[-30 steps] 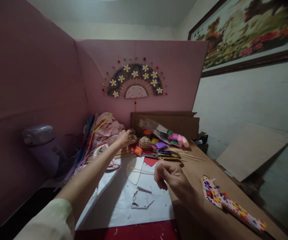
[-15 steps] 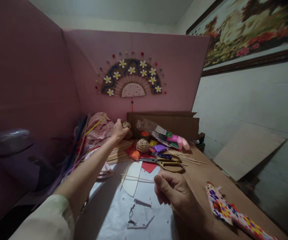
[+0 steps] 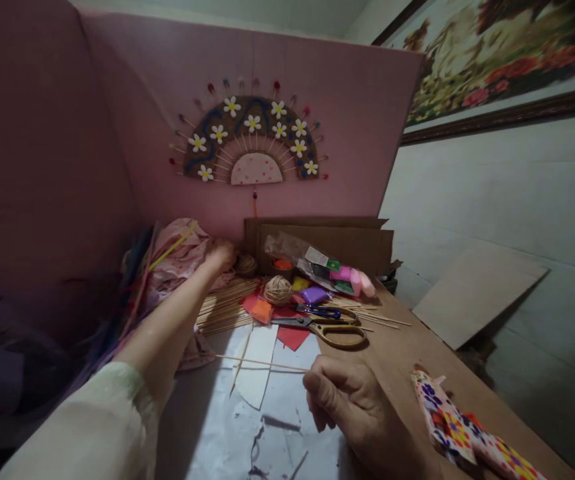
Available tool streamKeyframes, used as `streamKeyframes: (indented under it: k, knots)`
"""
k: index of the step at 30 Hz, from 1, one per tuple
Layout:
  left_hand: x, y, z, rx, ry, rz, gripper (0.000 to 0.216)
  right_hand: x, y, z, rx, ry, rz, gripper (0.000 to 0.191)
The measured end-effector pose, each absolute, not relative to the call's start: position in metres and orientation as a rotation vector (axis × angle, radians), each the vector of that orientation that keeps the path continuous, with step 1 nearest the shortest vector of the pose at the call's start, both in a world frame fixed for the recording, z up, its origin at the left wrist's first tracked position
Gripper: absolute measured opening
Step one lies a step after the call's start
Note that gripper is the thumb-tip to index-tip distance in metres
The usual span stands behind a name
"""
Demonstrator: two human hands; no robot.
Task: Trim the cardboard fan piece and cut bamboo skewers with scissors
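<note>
From my remote place I look first at the pink dotted cloth (image 3: 187, 257) on the left: its loose folds lie so near to the left hand (image 3: 221, 253) that, I think, a finger could catch and drag them. This hand is blurred, and I cannot tell how open it is or whether it has hold of something. Below it lies the bundle of sticks (image 3: 227, 305), which a low wrist could scatter. Just to its right is the brown twine ball (image 3: 246, 265); being round, it could roll away if pushed. The thin stick (image 3: 287, 367) crosses over the white card (image 3: 263, 347), and a careless turn could snap it or shift the card. Beyond the card, the scissors (image 3: 317, 326) could be knocked by knuckles. The right hand (image 3: 337, 393) is nearly closed, its thumb and curled fingers pinching this stick's end; a loose pinch could drop it.
</note>
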State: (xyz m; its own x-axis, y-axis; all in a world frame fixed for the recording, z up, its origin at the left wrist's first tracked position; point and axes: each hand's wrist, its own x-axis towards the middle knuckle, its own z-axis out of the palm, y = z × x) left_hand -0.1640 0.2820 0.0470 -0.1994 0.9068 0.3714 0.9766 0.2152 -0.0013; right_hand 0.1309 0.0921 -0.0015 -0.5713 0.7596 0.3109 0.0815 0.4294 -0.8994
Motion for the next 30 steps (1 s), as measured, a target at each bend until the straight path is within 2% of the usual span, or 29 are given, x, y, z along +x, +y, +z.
streamKeyframes:
  k: [4, 10, 16, 21, 26, 30]
  knots:
    - [-0.153, 0.263, 0.055, -1.800, -2.173, -0.307, 0.033, 0.130, 0.088, 0.002, -0.726, -1.940, 1.152, 0.048]
    - [-0.133, 0.226, 0.044, -2.052, -2.178, -0.118, 0.021, 0.129, 0.086, 0.002, -0.709, -1.971, 1.123, 0.048]
    - [-0.139, 0.208, 0.024, -2.100, -2.253, 0.011, 0.019, 0.129, 0.087, 0.000, -0.715, -1.973, 1.136, 0.046]
    - [-0.139, 0.206, 0.022, -2.139, -2.281, -0.084, 0.016, 0.129, 0.088, -0.001, -0.713, -1.988, 1.127, 0.046]
    - [-0.126, 0.202, 0.021, -2.443, -2.363, -0.154, 0.007, 0.130, 0.090, -0.005, -0.702, -1.995, 1.135, 0.045]
    - [-0.118, 0.196, 0.012, -2.544, -2.565, -0.154, 0.016, 0.129, 0.089, -0.004, -0.681, -1.988, 1.121, 0.046]
